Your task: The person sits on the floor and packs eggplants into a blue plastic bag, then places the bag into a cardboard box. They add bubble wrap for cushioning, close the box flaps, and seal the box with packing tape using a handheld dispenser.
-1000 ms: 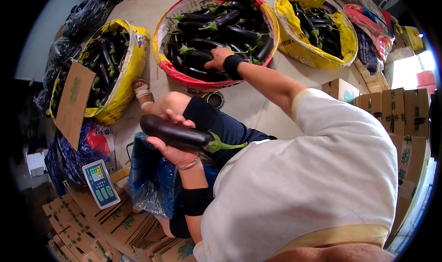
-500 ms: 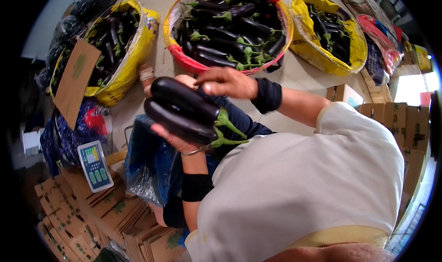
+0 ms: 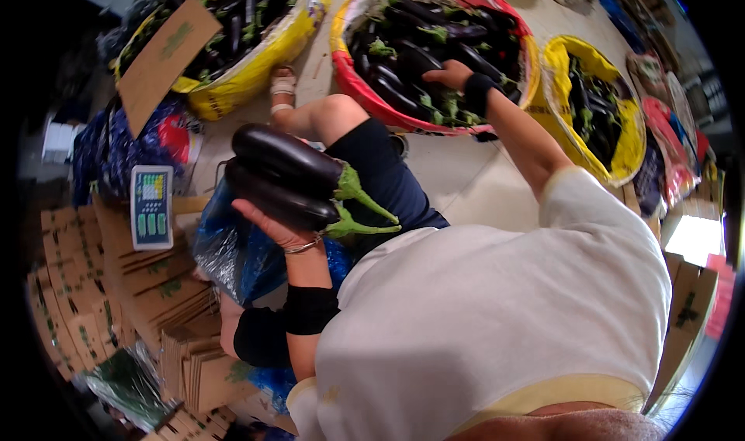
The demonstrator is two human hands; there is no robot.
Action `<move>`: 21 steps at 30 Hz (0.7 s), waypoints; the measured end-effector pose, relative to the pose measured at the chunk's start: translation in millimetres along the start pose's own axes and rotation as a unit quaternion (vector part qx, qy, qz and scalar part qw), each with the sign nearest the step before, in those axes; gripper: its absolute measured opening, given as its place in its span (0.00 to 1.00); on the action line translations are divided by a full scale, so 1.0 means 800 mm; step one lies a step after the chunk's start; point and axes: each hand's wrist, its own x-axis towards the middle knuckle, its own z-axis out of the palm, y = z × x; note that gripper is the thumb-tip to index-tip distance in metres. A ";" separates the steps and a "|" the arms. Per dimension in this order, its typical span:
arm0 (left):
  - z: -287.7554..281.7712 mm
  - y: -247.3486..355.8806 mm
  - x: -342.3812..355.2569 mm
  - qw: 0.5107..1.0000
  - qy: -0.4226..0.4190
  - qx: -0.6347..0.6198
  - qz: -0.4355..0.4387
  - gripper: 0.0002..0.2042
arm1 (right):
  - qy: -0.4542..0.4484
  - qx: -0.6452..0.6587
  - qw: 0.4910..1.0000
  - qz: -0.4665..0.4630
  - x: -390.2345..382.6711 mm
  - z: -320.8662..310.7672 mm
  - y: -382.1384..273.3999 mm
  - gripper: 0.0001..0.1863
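Observation:
My left hand (image 3: 265,221) holds two glossy dark eggplants (image 3: 285,152) with green stalks, stacked in the palm above a blue plastic bag (image 3: 217,247). Most of its fingers are hidden beneath them. My right hand (image 3: 451,75) reaches into the round red-and-yellow-rimmed basket (image 3: 341,62), its fingers gripping one eggplant (image 3: 419,66) among many others there. A scale display (image 3: 152,207) with keys stands at my lower left, apart from both hands.
Yellow-lined baskets of eggplants flank me, one at upper left (image 3: 273,54), one at right (image 3: 625,158). A cardboard sheet (image 3: 169,61) leans on the left one. Stacked flat cardboard (image 3: 74,286) lies lower left, boxes (image 3: 679,321) right. My bent leg (image 3: 334,119) rests before the middle basket.
A second eggplant has joined the one in my left hand. My right hand came over to that hand, then moved back up into the middle basket. The view has shifted.

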 end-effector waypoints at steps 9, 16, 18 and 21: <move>0.014 0.025 -0.028 0.999 -0.018 -0.005 0.028 0.39 | -0.374 0.517 0.703 -0.314 -0.236 0.004 -0.220 0.40; 0.041 0.075 -0.055 0.973 0.109 0.165 0.119 0.35 | -0.402 0.263 0.746 -0.461 -0.267 0.069 -0.346 0.35; 0.038 0.119 -0.068 0.983 0.098 0.088 0.131 0.31 | -0.329 0.157 0.776 -0.515 -0.267 0.072 -0.382 0.34; 0.013 0.198 -0.096 0.963 0.187 0.129 0.145 0.26 | -0.391 0.109 0.755 -0.515 -0.269 0.081 -0.447 0.34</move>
